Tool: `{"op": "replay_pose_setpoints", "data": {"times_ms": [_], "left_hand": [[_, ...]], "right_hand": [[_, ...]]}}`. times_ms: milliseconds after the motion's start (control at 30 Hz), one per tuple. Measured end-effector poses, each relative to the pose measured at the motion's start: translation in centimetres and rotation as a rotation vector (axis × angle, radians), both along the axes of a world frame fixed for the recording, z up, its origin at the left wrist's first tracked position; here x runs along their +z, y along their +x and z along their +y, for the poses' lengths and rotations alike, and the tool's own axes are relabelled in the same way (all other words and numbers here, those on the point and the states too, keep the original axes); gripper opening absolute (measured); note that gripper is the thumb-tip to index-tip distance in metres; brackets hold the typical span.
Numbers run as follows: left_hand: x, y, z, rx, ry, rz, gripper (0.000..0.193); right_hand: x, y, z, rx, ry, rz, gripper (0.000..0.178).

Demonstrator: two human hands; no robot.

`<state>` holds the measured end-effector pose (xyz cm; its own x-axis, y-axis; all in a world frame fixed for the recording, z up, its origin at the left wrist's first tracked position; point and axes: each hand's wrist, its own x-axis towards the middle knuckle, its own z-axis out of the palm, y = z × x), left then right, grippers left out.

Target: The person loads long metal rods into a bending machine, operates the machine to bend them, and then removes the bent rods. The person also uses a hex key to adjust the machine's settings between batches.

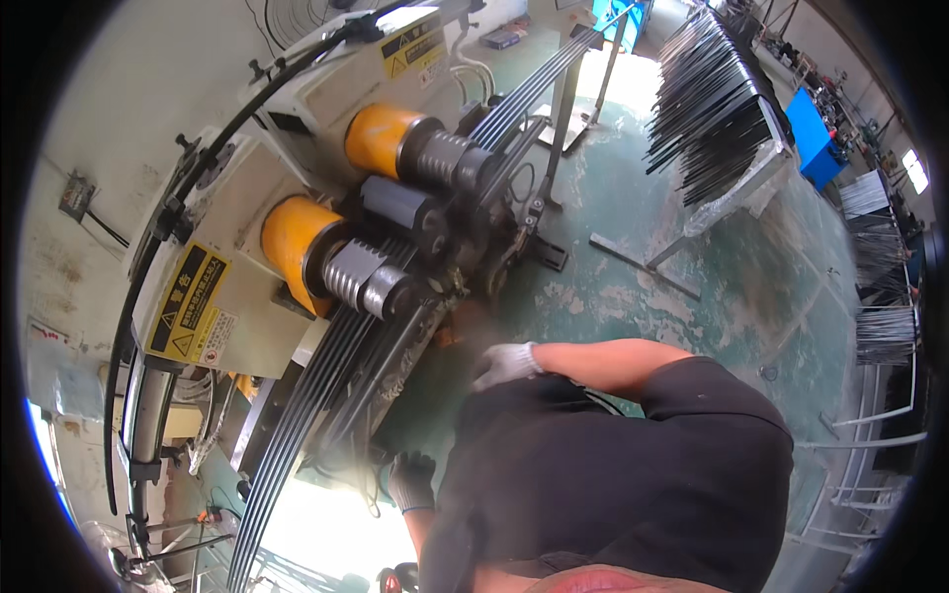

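Observation:
My left hand [412, 479], in a dark-coated glove with a pale cuff, hangs low beside the machine. Its fingers look curled, and what they hold, if anything, is hidden. My right hand [506, 364], in a whitish glove, is in front of my body with the elbow bent out. Its fingertips are blurred and partly hidden, so their grip is unclear. Left of both hands a bundle of long dark rods [306, 425] runs through a machine [198, 287] with grooved steel rollers [368, 280] and yellow-orange housings [297, 242]. Neither hand visibly touches the rods.
Beyond the rollers the rods [539, 84] continue toward a stand. At the far right, a rack [707, 109] holds many thin dark rods, with a blue panel [816, 138] behind it. A metal bar [643, 265] lies on the worn green floor [633, 306].

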<state>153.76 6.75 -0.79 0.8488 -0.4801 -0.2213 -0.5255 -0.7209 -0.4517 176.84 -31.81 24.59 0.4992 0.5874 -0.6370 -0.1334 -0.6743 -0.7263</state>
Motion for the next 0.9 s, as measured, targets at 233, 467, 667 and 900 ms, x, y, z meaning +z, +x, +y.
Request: {"op": "replay_pose_setpoints", "data": {"times_ms": [233,467,667,900], "left_hand": [[2.2,-1.3,-2.5,-0.143,0.486,-0.001,0.018],[3.7,0.8,-4.2,0.762,-1.079,0.288,0.031],[0.1,-3.3,1.8,0.909,-1.241,0.173,0.039],[18.7,1.8,1.2,0.482,0.045,-0.433,0.009]], "right_hand": [[4.6,2.5,5.9,0.296,0.075,-0.035,0.04],[-2.8,2.3,6.4,0.44,0.126,-0.201,0.04],[0.6,5.3,-6.2,-0.022,-0.088,-0.314,0.045],[11.1,6.1,-11.7,-0.54,0.441,-0.729,0.014]]}}
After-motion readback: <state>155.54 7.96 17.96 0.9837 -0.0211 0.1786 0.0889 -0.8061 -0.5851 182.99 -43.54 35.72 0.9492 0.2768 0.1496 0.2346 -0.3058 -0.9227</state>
